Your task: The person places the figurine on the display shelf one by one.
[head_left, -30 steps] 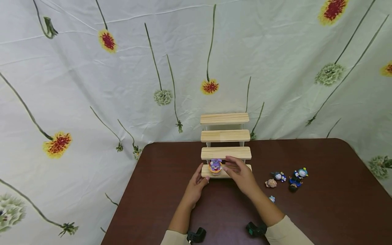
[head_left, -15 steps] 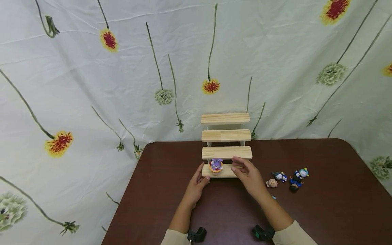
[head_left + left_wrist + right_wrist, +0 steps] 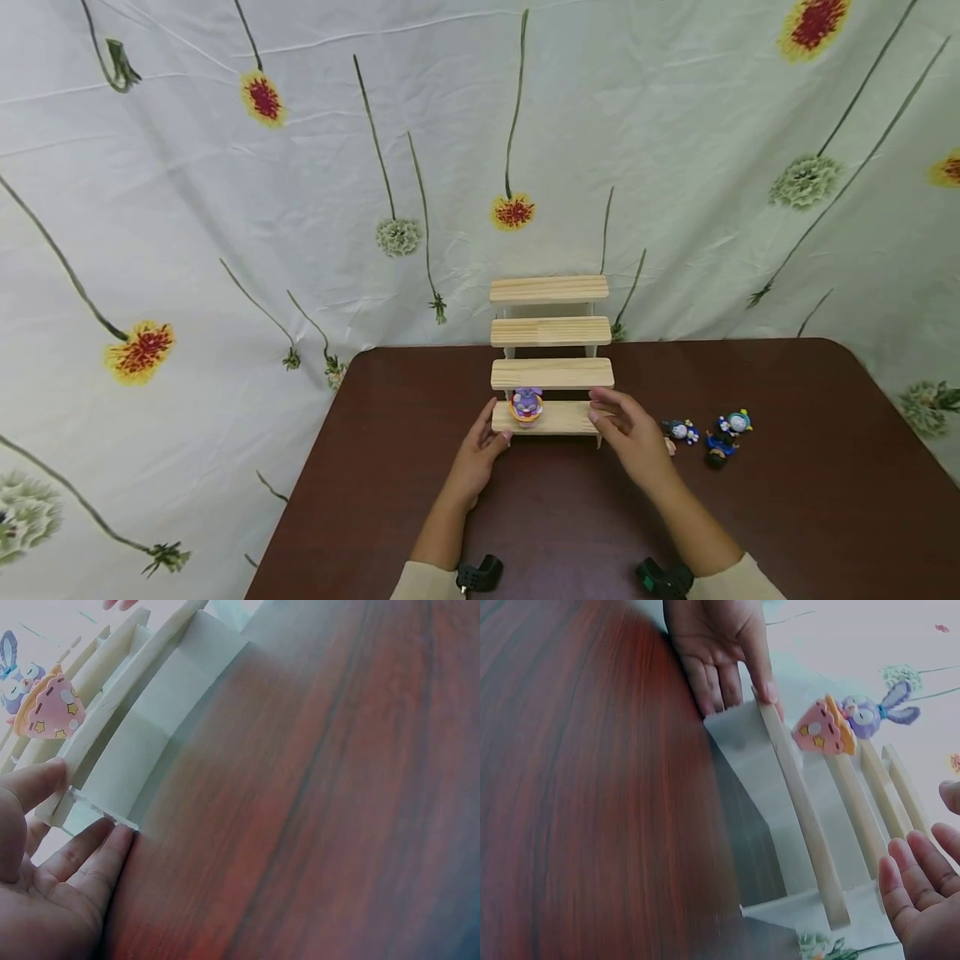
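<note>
With our left hand point(image 3: 480, 454) steadying the stepped wooden stand point(image 3: 551, 374) at its near left corner, fingers straight, and the purple bunny figure point(image 3: 527, 404) on its lowest step, our right hand point(image 3: 630, 429), relaxed and empty, should clear rightward gently.

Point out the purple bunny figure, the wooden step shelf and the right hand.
purple bunny figure point(image 3: 527, 404), head view, its body.
wooden step shelf point(image 3: 551, 373), head view, second step's top.
right hand point(image 3: 633, 429), head view, back of hand.
</note>
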{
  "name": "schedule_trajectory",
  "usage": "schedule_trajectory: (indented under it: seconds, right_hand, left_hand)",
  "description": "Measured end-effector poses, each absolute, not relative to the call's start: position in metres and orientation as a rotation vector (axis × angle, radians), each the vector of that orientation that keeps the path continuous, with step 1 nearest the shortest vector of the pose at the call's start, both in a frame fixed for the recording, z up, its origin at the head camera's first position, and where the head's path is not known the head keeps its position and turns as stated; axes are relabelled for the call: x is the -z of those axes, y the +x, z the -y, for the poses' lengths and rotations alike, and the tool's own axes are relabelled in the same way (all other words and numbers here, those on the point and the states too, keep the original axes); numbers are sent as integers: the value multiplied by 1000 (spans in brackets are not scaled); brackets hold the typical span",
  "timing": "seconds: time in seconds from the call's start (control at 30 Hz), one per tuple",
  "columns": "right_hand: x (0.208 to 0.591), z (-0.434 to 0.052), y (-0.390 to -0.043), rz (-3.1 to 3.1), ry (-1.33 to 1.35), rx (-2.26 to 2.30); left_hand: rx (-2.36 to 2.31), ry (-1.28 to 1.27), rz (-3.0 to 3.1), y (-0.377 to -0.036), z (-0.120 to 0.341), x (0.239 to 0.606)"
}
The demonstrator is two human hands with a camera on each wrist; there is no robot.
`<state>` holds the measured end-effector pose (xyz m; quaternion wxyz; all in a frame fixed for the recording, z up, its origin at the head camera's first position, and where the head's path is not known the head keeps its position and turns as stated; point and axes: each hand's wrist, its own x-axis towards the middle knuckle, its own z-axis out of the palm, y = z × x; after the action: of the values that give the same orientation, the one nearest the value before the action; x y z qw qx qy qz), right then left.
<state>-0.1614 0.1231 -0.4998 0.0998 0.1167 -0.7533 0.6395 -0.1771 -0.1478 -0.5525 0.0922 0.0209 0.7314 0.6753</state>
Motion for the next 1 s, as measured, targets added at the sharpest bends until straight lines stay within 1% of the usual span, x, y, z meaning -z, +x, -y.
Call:
schedule_trajectory:
  seconds: [0.6, 1.0]
  right_hand:
    - [505, -151, -148, 2299, 239, -1799]
    - [505, -166, -135, 2361, 99, -1827]
  left_hand:
    - [-2014, 45, -2168, -177, 148, 554]
    - [-2016, 52, -2162, -178, 148, 554]
